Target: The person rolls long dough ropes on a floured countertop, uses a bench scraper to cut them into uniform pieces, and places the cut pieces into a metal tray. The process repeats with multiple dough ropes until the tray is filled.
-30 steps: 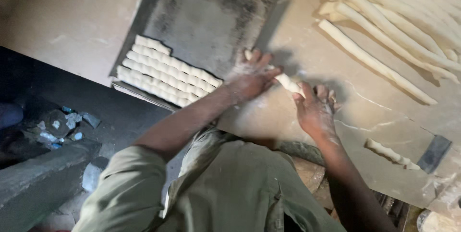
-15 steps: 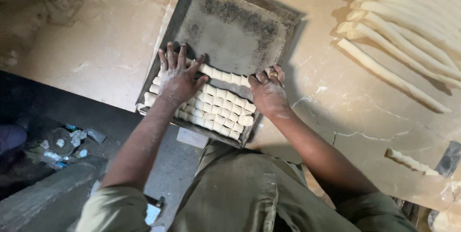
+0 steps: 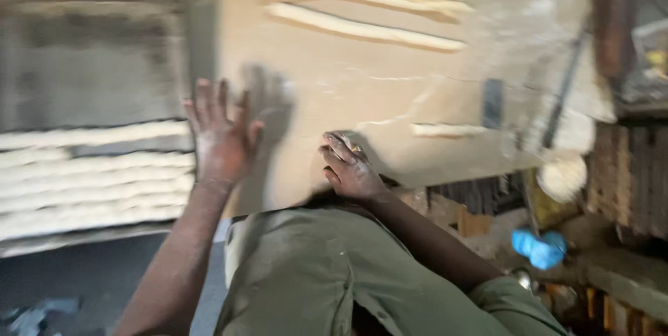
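Observation:
My left hand hovers over the floured worktable with fingers spread and nothing in it, just right of the dark metal tray. Rows of small dough pieces fill the tray's near part. My right hand rests curled on the table's near edge; no dough shows in it. A short dough piece lies to its right, apart from it. Long dough ropes lie at the far side. The picture is motion-blurred.
A dark flat scraper lies on the table beside the short dough piece. A pale dough lump sits off the table's right end. Wooden crates and a blue cloth are lower right.
Both hands have lifted off the dough rows in the tray and moved right. The view has swung right, so the tray now sits at the left edge.

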